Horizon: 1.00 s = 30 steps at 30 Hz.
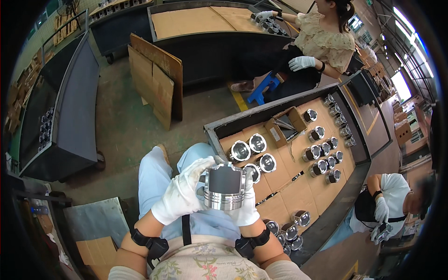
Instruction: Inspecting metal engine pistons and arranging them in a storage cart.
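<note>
Between my two white-gloved hands I hold an engine piston over my lap, its dark coated skirt facing me and its ringed grooves at the bottom. My left hand grips it from the left side, fingers bent round its upper edge. Against its right side presses my right hand, partly hidden behind the metal. Just beyond, several shiny pistons stand in a group at the near left corner of the cardboard-lined bin.
An open cardboard box sits in the bin among more pistons. Leaning cardboard sheets stand ahead left. A co-worker sits on a blue stool beside another bin; a second person at right holds a piston. A dark cart stands left.
</note>
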Tool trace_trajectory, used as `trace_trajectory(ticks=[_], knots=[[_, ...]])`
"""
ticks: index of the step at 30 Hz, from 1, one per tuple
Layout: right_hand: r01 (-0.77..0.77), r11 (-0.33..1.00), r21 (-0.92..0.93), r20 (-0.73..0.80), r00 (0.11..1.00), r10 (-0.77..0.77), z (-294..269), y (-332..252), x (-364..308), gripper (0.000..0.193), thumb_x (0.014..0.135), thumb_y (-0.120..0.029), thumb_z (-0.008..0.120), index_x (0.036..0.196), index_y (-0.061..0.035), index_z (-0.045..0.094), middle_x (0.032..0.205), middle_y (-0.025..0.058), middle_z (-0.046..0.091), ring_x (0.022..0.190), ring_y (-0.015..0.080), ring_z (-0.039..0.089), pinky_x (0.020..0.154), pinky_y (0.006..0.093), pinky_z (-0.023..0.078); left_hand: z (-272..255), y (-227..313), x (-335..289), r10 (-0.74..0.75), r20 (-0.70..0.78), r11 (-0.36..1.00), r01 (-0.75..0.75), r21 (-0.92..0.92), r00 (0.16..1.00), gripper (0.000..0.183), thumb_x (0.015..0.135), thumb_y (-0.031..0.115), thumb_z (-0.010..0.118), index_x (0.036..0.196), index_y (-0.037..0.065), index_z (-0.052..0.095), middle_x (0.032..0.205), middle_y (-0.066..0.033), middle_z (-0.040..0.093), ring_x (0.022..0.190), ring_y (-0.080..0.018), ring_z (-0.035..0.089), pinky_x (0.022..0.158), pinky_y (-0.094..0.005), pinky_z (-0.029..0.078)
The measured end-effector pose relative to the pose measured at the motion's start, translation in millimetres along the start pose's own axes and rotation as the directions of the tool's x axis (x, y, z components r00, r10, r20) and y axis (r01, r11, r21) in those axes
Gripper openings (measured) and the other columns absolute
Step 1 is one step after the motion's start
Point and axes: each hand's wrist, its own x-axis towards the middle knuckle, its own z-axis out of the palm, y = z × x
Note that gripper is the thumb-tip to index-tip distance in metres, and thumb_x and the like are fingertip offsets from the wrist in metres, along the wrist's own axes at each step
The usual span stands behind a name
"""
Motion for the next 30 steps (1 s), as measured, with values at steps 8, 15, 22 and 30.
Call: trace_trajectory(ticks=[8,15,22,30], knots=[[0.042,0.985,0.170,-0.146,0.989,-0.017,-12,5,9,0.057,0.090,-0.052,0.051,0.121,-0.0047,0.053,0.111,0.0096,0.062,0.097,0.0221,0.062,0.085,0.0386,0.052,-10,30,21,0.030,-0.048,0.998,-0.033,-0.062,0.998,0.062,0.059,0.007,0.076,0.114,0.004,0.047,0.119,-0.0191,0.057,0.111,-0.0357,0.056,0.096,-0.0417,0.045],[-0.065,0.972,0.224,-0.245,0.962,0.121,5,13,7,0.059,0.089,-0.059,0.046,0.125,-0.0132,0.052,0.122,0.0072,0.057,0.107,0.0250,0.057,0.088,0.0434,0.050,3,21,10,0.336,-0.161,0.895,-0.262,0.363,0.928,0.067,0.055,0.013,0.081,0.112,0.012,0.046,0.118,-0.0134,0.055,0.108,-0.0401,0.054,0.089,-0.0458,0.050],[-0.124,0.983,0.133,-0.121,0.983,0.140,-6,4,3,0.066,0.088,-0.063,0.043,0.127,-0.0106,0.049,0.122,0.0114,0.056,0.109,0.0273,0.057,0.084,0.0476,0.052,5,20,3,0.290,-0.181,0.942,-0.246,0.230,0.940,0.085,0.052,0.017,0.084,0.126,0.013,0.042,0.126,-0.0162,0.051,0.114,-0.0415,0.052,0.091,-0.0450,0.049],[-0.124,0.985,0.117,-0.104,0.985,0.136,11,-6,3,0.082,0.089,-0.067,0.035,0.138,-0.0016,0.037,0.127,0.0137,0.052,0.112,0.0241,0.054,0.098,0.0394,0.044,2,20,8,0.212,-0.062,0.966,-0.219,-0.137,0.975,0.108,0.055,0.020,0.088,0.140,0.006,0.024,0.120,-0.0155,0.058,0.109,-0.0368,0.058,0.095,-0.0435,0.046]])
